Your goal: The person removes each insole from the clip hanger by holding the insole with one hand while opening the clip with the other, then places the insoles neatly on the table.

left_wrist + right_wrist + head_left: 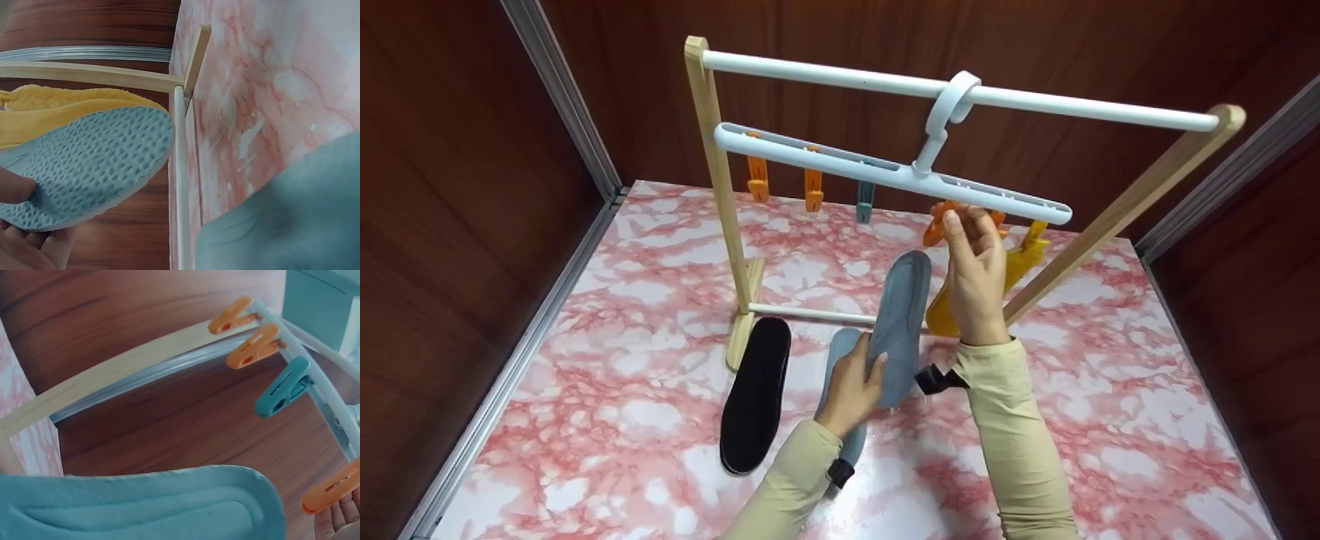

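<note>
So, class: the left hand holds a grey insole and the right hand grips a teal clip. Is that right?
Wrong colour: the right hand grips an orange clip, as the head view shows. The left hand does hold a grey insole.

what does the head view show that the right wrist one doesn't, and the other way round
Only the head view shows the black insole and the yellow item. Only the right wrist view shows a grey-green boxy shape at upper right. Both share the right hand, the blue-grey insole in the left hand, the teal clip and orange clips.
</note>
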A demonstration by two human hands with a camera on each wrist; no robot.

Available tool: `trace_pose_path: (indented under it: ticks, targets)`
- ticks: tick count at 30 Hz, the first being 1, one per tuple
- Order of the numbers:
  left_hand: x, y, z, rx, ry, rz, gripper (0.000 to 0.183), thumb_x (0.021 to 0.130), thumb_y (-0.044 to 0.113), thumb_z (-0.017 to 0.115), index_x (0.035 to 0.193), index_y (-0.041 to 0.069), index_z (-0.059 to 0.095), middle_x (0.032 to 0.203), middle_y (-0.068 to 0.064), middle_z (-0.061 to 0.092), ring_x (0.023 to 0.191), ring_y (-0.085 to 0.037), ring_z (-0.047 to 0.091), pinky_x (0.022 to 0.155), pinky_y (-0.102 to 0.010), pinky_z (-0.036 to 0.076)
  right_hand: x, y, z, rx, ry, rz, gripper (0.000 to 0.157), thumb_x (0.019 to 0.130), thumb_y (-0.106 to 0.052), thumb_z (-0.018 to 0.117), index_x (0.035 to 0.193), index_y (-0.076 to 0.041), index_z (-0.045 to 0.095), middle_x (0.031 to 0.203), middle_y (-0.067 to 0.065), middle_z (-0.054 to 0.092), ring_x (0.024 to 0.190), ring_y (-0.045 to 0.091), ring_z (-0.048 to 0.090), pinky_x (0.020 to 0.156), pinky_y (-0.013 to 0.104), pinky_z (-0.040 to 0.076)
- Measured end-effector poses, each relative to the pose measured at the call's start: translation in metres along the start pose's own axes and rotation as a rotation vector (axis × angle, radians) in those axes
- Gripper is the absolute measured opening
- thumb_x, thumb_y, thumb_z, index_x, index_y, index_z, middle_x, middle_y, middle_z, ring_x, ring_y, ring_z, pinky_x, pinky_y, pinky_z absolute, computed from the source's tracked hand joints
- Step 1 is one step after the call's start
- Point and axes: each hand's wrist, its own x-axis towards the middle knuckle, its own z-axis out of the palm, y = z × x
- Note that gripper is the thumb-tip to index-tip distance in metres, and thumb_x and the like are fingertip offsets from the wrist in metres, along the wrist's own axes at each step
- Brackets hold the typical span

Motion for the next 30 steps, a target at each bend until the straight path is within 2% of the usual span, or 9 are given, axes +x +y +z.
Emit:
trace_pose_path:
  ticks: [5,11,16,23,30]
  targets:
    - [-0.006,-0.006,-0.007,0.006,-0.02,-0.031,0.024,0.095,0.006,0.054,0.116,-0.006,0.054,0.099,-0.025,0.067,0.095,-0.036,0.066,0.083,-0.046,0.052,-0.002,-0.001,0.0,0.006,0.007,0.011,0.015,0.094,0.002,0.052,0.108,0.003,0.058,0.105,0.015,0.062,0.096,0.02,0.057,0.091,0.025,0.046]
    - [-0.016,-0.015,-0.016,0.04,-0.035,-0.08,0.025,0.093,0.004,0.055,0.116,-0.007,0.053,0.099,-0.03,0.066,0.091,-0.04,0.066,0.078,-0.049,0.053,-0.003,0.0,0.001,0.009,0.031,0.051,0.018,0.093,0.002,0.054,0.111,0.003,0.057,0.107,0.011,0.06,0.099,0.019,0.056,0.092,0.024,0.045]
    - [-0.027,-0.022,-0.022,0.036,-0.074,-0.098,0.03,0.092,0.002,0.057,0.119,-0.009,0.05,0.102,-0.034,0.065,0.093,-0.043,0.066,0.078,-0.05,0.053,-0.004,-0.001,0.0,0.013,0.058,0.056,0.018,0.092,0.003,0.055,0.11,0.0,0.058,0.107,0.009,0.059,0.1,0.018,0.055,0.093,0.024,0.045]
    - [-0.04,-0.03,-0.029,0.008,-0.107,-0.179,0.028,0.089,0.0,0.059,0.114,-0.007,0.051,0.107,-0.03,0.065,0.098,-0.042,0.065,0.083,-0.052,0.051,-0.004,-0.003,-0.003,0.003,0.051,0.058,0.017,0.092,0.001,0.056,0.109,-0.002,0.059,0.109,0.008,0.058,0.103,0.018,0.055,0.095,0.025,0.044]
    - [-0.047,-0.035,-0.032,-0.007,-0.143,-0.241,0.025,0.086,-0.002,0.06,0.109,-0.006,0.052,0.101,-0.028,0.066,0.093,-0.042,0.065,0.078,-0.052,0.051,-0.005,-0.001,-0.006,0.019,0.061,0.063,0.021,0.089,-0.003,0.064,0.11,-0.002,0.059,0.109,0.009,0.057,0.101,0.017,0.054,0.092,0.022,0.045]
